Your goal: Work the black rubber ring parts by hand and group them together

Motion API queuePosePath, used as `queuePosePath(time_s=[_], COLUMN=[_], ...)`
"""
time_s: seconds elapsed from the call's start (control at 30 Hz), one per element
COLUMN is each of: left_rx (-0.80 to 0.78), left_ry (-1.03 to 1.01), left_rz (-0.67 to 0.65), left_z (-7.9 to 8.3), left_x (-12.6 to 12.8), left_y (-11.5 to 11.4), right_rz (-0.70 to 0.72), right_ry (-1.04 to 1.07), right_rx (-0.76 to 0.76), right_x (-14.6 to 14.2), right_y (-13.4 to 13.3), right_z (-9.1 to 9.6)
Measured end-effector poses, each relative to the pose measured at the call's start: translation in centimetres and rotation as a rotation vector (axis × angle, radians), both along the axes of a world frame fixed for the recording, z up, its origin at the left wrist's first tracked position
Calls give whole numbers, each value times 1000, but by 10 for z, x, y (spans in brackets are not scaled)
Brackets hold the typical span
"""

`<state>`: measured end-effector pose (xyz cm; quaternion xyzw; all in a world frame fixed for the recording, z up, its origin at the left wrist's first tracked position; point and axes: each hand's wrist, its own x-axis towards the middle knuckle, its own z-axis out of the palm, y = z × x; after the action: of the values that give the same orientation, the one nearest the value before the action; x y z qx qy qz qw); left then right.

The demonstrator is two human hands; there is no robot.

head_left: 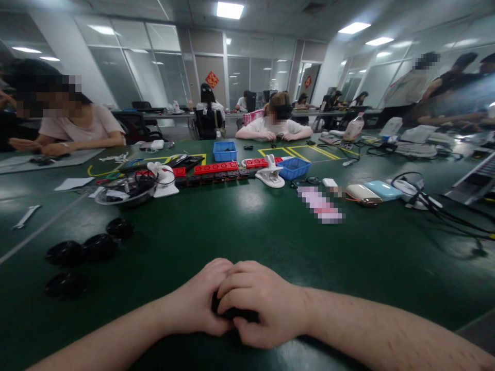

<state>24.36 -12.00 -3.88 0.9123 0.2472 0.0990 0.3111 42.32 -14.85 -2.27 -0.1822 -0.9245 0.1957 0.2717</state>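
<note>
My left hand [197, 304] and my right hand [259, 301] meet at the near edge of the green table [247, 232], fingers curled together. Both close around a small black object [232, 313], mostly hidden between the palms; only a dark sliver shows. Several black round discs [83, 250] lie on the table to the left of my hands, out of contact.
Mid-table stand a clear bowl with cables [126, 188], red and black blocks in a row [214, 170], two blue bins [225, 151], white holders [270, 175], phones and cables at right. A wrench [25, 216] lies far left. Other people sit around the table.
</note>
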Motion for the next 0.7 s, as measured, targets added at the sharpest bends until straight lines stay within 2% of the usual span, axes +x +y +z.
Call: queuePosePath(time_s=[0.13, 0.3, 0.37, 0.4, 0.43, 0.47, 0.53, 0.6, 0.7], left_rx=[-37, -26, -39, -50, -56, -58, -49, -35, -28], left_ry=[17, 17, 23, 33, 45, 52, 54, 44, 7], left_rz=[-83, -95, -78, -73, -72, -71, -67, -57, -45], left_z=[7, 2, 1, 1, 2, 3, 5, 5, 2], left_x=[0, -5, -7, -8, -8, -7, -6, -5, -4], left_y=[4, 5, 6, 6, 5, 5, 5, 4, 3], right_rz=[70, 94, -115, -331, -692, -918, -1211, -1412, -1529], right_ry=[69, 89, 38, -5, -38, -28, -17, -41, -86], right_rx=[-81, -18, 57, 104, 131, 126, 114, 71, 10], right_x=[-1, -3, 9, 19, 32, 47, 82, 114, 141], right_y=[-2, 0, 14, 26, 40, 54, 83, 104, 114], right_z=[-4, -6, -3, -2, -1, -2, -6, -12, -19])
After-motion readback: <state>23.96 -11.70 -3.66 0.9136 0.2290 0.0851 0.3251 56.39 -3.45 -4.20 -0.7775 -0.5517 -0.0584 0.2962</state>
